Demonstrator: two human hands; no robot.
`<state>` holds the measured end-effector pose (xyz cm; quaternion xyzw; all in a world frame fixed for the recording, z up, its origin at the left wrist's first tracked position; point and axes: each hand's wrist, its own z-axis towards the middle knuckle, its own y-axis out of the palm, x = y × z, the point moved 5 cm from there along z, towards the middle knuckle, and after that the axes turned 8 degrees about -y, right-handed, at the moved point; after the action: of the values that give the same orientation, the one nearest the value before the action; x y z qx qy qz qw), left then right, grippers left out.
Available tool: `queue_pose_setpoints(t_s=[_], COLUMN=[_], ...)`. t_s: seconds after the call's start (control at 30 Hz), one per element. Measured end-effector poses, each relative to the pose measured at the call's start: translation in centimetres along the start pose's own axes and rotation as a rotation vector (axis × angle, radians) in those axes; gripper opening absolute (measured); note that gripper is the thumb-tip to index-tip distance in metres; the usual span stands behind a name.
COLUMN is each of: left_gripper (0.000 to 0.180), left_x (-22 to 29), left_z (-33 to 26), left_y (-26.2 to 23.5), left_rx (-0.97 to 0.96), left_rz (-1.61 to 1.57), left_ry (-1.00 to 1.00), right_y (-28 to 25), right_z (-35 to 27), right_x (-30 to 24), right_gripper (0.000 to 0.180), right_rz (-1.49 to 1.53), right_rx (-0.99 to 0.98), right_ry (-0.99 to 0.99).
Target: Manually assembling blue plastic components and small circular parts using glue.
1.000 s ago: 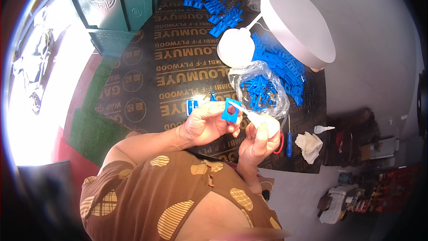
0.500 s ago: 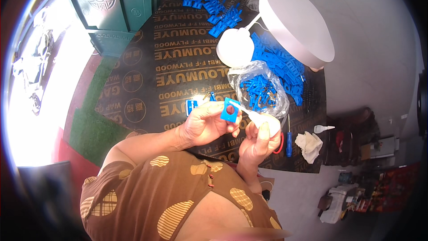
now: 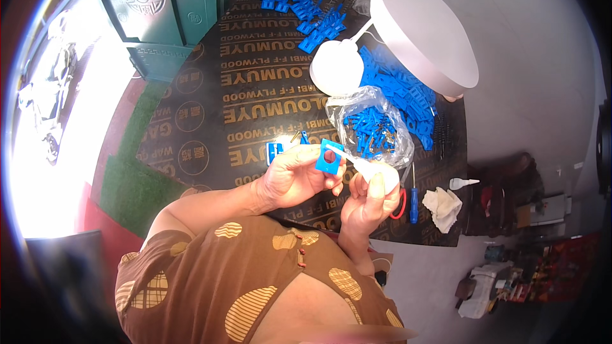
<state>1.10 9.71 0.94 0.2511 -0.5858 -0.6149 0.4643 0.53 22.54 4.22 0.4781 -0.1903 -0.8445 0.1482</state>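
Between the thumb and fingers of my left hand (image 3: 290,181) is a small blue square plate (image 3: 326,167) with a round hole. It is held tilted up above the near part of the table. My right hand (image 3: 368,209) is closed around a white squeeze bottle (image 3: 384,176) with a long thin nozzle. The nozzle tip lies at the plate's upper edge, beside the hole; whether anything comes out is too small to tell. Just beyond my left hand, another blue plate (image 3: 275,151) and a small blue piece (image 3: 303,136) lie on the table.
A clear plastic bag (image 3: 403,146) of small blue parts stands beyond my right hand. Behind it are a heap of blue plates (image 3: 408,99) and a white lamp (image 3: 421,32). A blue-handled screwdriver (image 3: 414,207) and a cloth (image 3: 441,209) lie right. Blue assemblies with springs (image 3: 322,28) line the far edge.
The nozzle tip has shifted very slightly along the plate's upper edge. Both hands otherwise keep their places and holds.
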Motion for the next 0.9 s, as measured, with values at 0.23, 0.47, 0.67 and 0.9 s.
queue_pose_setpoints(t_s=[0.23,0.47,0.67,0.9], left_gripper=[0.036,0.037,0.038,0.028], left_x=[0.04,-0.01,0.02,0.44], left_z=[-0.02,-0.01,-0.02,0.14], left_y=[0.11,0.10,0.27,0.38], left_rx=[0.002,-0.007,0.007,-0.043], left_rz=[0.007,-0.003,0.006,0.043], left_ry=[0.004,0.007,0.008,0.020], right_y=[-0.36,0.07,-0.22,-0.56], right_z=[-0.22,0.11,0.35,0.12], right_x=[0.11,0.05,0.29,0.74], right_gripper=[0.019,0.017,0.017,0.018], right_rz=[-0.067,0.007,0.156,0.333], right_rx=[0.022,-0.005,0.004,0.044], right_ry=[-0.016,0.003,0.119,0.269])
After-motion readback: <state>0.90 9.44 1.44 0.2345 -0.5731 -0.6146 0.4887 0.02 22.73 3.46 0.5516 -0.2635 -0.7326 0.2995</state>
